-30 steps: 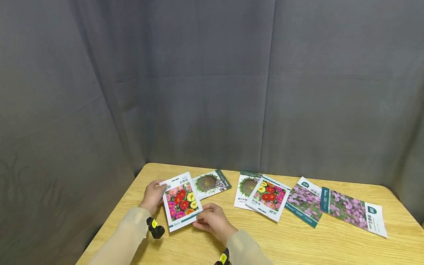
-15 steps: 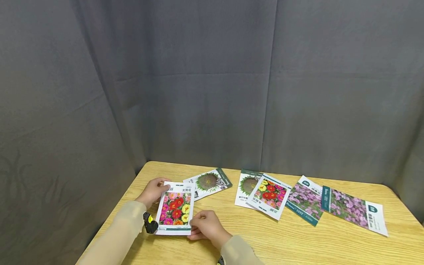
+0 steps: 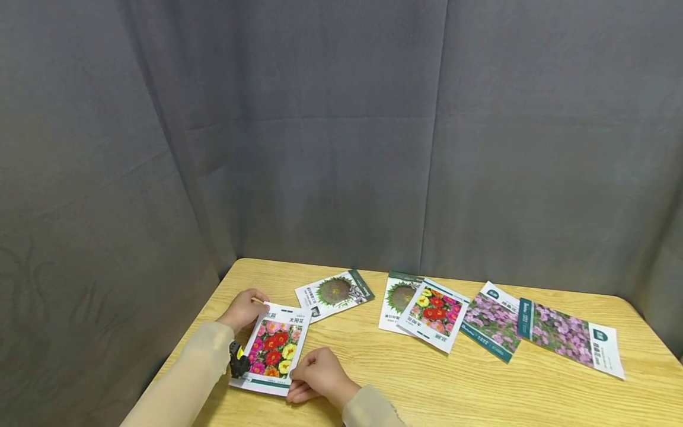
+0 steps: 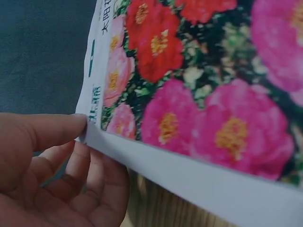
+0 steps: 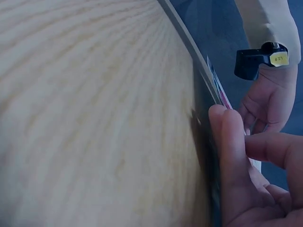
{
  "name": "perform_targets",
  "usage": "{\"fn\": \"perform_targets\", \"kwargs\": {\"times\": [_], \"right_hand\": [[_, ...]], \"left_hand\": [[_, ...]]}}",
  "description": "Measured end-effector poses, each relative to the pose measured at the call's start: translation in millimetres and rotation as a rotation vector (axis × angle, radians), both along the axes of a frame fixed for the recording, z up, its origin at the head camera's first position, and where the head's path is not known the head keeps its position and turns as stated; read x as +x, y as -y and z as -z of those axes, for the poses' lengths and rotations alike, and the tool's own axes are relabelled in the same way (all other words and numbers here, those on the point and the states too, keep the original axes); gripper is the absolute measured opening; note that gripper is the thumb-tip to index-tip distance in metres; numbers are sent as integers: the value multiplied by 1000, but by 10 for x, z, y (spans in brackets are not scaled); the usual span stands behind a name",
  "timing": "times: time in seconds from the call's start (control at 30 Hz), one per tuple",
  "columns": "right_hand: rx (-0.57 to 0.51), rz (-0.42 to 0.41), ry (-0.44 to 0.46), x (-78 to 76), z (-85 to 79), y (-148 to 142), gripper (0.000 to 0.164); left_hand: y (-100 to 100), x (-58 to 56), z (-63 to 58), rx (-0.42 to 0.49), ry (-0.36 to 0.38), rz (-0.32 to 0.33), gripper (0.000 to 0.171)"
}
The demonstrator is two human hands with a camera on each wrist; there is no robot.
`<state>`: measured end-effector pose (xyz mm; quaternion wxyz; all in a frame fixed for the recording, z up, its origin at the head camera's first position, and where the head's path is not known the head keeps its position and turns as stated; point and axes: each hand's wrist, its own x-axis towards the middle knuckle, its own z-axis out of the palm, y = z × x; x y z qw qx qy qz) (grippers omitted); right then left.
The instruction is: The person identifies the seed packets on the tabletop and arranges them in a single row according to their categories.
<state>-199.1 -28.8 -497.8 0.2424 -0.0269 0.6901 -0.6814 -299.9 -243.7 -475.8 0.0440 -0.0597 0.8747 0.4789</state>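
Note:
A white seed packet (image 3: 274, 347) with red, pink and yellow flowers is held at the left of the table, between both hands. My left hand (image 3: 244, 309) pinches its far left corner; in the left wrist view the thumb of that left hand (image 4: 61, 156) lies on the front, the other fingers curl beneath. At the near right corner, my right hand (image 3: 322, 375) pinches the packet between thumb and fingers. Seen from the right wrist, the right hand (image 5: 251, 175) grips the packet edge-on, close above the wood. Behind it lies a sunflower seed packet (image 3: 335, 295).
Another sunflower packet (image 3: 391, 319) lies mid-table, partly under a second red-and-yellow flower packet (image 3: 434, 315). To the right are two purple-flower packets, a shorter one (image 3: 491, 320) and a longer one (image 3: 571, 338), overlapping slightly. A grey curtain (image 3: 341, 148) hangs behind the wooden table (image 3: 427, 385).
Both hands have brought the held packet nearer the table's front and slightly left, turning it as it moved. The sunflower packet behind it is now fully uncovered.

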Motion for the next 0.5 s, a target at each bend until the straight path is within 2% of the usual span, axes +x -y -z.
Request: {"fn": "perform_targets", "kwargs": {"times": [0.23,0.4,0.5], "right_hand": [[10,-9,14,49,40,49,11],[22,-10,25,79,49,76,10],[25,-8,25,94,32,79,9]], "left_hand": [[25,23,43,-10,-16,9,15],[35,49,45,-62,-31,16,11],[28,71,29,-89,-15,11,10]]}}
